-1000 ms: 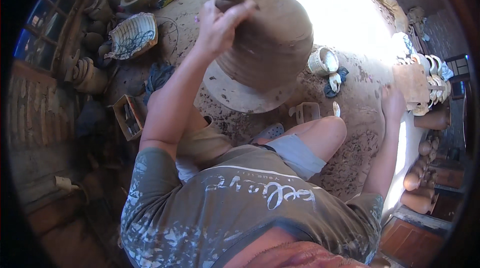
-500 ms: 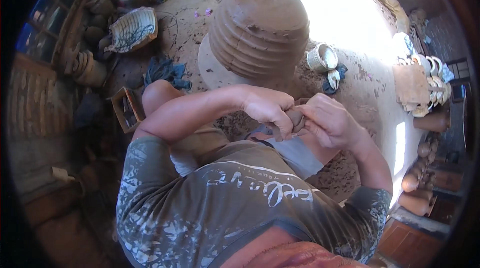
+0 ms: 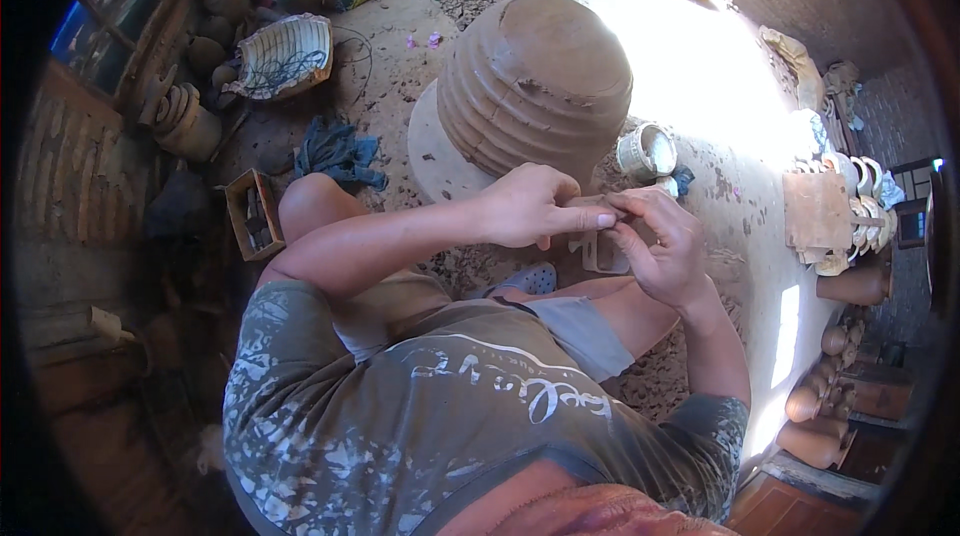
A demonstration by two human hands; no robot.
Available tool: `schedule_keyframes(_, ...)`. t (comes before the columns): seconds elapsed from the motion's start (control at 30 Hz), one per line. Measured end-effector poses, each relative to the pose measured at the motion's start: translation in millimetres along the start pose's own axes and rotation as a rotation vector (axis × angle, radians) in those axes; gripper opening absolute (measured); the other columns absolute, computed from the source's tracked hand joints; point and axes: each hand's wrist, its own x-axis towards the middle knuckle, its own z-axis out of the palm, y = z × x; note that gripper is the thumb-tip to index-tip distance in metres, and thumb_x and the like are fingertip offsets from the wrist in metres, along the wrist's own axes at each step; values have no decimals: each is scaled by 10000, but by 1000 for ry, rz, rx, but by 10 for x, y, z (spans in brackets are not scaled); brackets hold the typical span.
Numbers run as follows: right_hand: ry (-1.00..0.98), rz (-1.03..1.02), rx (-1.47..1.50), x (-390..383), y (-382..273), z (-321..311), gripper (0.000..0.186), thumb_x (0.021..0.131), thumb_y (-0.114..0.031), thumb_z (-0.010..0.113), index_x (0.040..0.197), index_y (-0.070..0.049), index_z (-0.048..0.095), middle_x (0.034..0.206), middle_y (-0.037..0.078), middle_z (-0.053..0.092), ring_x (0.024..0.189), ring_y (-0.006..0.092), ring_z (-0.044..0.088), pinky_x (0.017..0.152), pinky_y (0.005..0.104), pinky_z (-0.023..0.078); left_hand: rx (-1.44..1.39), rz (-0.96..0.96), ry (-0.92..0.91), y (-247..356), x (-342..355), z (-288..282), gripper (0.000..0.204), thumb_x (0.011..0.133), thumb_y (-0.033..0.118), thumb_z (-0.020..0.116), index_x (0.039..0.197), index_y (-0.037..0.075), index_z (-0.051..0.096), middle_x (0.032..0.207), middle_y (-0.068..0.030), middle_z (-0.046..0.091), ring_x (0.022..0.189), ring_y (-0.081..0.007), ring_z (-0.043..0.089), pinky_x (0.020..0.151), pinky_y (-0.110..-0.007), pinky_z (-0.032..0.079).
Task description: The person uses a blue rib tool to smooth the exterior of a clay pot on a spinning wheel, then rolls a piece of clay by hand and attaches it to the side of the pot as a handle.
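Both my hands are raised in front of my body, fingertips meeting over a small piece of brown clay (image 3: 598, 202). Its shape is mostly hidden by the fingers. My left hand (image 3: 535, 206) has its thumb stretched along the clay and the fingers behind it. My right hand (image 3: 662, 236) pinches the other side with thumb and fingertips. Just beyond them stands a large ribbed clay vessel (image 3: 535, 86), flat smooth face up, on a pale round slab (image 3: 428, 151). The hands are apart from it.
A small pale bucket (image 3: 646, 151) stands right of the vessel beside a dark cloth (image 3: 683, 179). To the left are a blue-green rag (image 3: 340, 151) and an open wooden box (image 3: 255, 216). Several clay pots (image 3: 805, 404) line the right side. A curved ribbed piece (image 3: 285, 56) lies far left.
My hands have moved slightly up and toward the vessel. The clay, a rounded lump before, is now mostly covered, and my left thumb has straightened. The whole view has shifted a little.
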Motion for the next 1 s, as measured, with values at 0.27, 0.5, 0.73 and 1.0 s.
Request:
schedule_keyframes(0.27, 206, -13, -38, -140, 168, 137, 439, 897, -42, 824, 1327, -1, 748, 1133, 141, 763, 973, 276, 743, 859, 382, 598, -78, 85, -34, -183, 174, 199, 578, 1103, 538, 628, 1216, -19, 732, 864, -65, 722, 699, -127, 688, 619, -298, 536)
schedule_keyframes(0.5, 499, 1035, -89, -2576, 560, -326, 282, 1052, -256, 747, 1202, -23, 801, 1048, 60, 825, 966, 112, 735, 863, 327, 585, -261, 153, -142, -565, 201, 399, 729, 1108, 665, 461, 1184, -25, 686, 902, -105, 761, 646, -174, 712, 513, -286, 457)
schedule_keyframes(0.73, -266, 2044, -418, -6903, -569, 740, 291, 969, -219, 623, 1079, -27, 812, 1005, 250, 787, 946, 419, 783, 860, 541, 612, -860, 27, -523, -349, 361, 500, 1037, 969, 706, 655, 1563, -110, 420, 1341, -227, 636, 833, -283, 724, 501, -290, 514)
schedule_keyframes(1.0, -198, 2438, 286, -7747, -1084, 2281, 334, 849, 117, 595, 1104, 3, 779, 966, 239, 771, 731, 312, 767, 526, 452, 589, -693, -233, -329, -369, 581, 668, 528, 1138, 344, 619, 1524, -10, 550, 1296, -99, 679, 900, -179, 691, 642, -203, 534)
